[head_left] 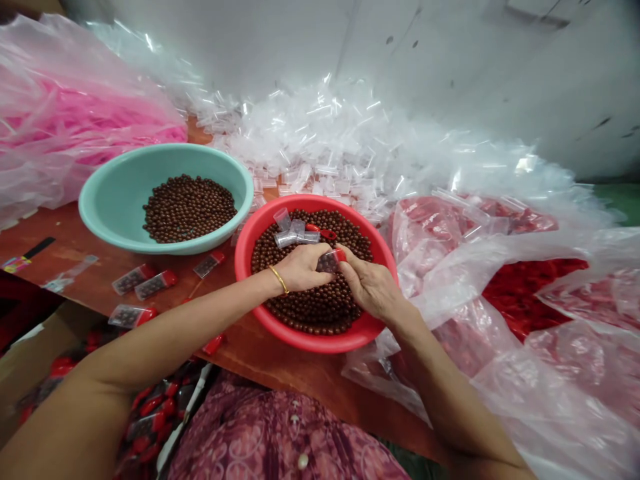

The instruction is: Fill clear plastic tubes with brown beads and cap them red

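Observation:
Over a red basin [315, 343] of small brown balls [320, 313], both my hands meet at a clear plastic container [327, 262] filled with brown balls. My left hand [301, 267], with a gold bangle at the wrist, is closed around the container's body. At its red cap [341, 255], the fingers of my right hand [367, 283] are pressed closed. Several empty clear containers [295, 230] lie on the balls just beyond my hands. Beside them rests a red spoon-like piece [323, 231].
A teal basin [107, 207] of brown balls stands to the left. Filled red-capped containers [156, 285] lie on the table [240, 347], with more in a box [35, 357] below. Clear containers [325, 140] are heaped behind; bags of pink [100, 120] and red pieces [525, 293] flank them.

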The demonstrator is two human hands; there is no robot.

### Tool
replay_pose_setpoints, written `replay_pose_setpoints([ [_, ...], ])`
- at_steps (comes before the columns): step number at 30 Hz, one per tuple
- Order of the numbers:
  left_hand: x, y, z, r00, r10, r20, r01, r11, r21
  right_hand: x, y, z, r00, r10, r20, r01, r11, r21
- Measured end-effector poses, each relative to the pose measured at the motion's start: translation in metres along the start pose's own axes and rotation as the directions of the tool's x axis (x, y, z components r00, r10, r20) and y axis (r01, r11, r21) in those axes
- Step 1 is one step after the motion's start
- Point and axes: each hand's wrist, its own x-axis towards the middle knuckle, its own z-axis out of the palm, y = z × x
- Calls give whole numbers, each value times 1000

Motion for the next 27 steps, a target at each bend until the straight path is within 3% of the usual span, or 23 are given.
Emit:
replay_pose_setpoints([
  [6,-3,4,-2,1000,-12,0,12,996,89,5,-2,-2,1000,-19,-24,21,997,75],
  [9,-4,9,-2,996,32,88,-47,985,169,15,-3,-6,992,96,-86,-67,955,290],
  [10,-3,11,-1,991,49,122,-72,977,199,20,-4,-6,979,174,-110,-115,905,409],
  [12,-3,15,1,982,67,177,-110,962,250,32,-7,-2,937,338,-91,-199,728,657],
  [15,-4,17,4,977,63,203,-125,941,313,46,-14,9,916,393,85,-281,477,833],
  [17,-6,17,5,974,59,219,-136,925,356,50,-18,16,913,379,150,-318,431,845],
  [23,-10,13,7,948,48,314,-192,875,445,42,-23,29,891,437,128,-352,484,801],
  [27,-4,14,10,963,95,252,-194,894,405,47,-19,26,846,513,144,-326,285,901],
])
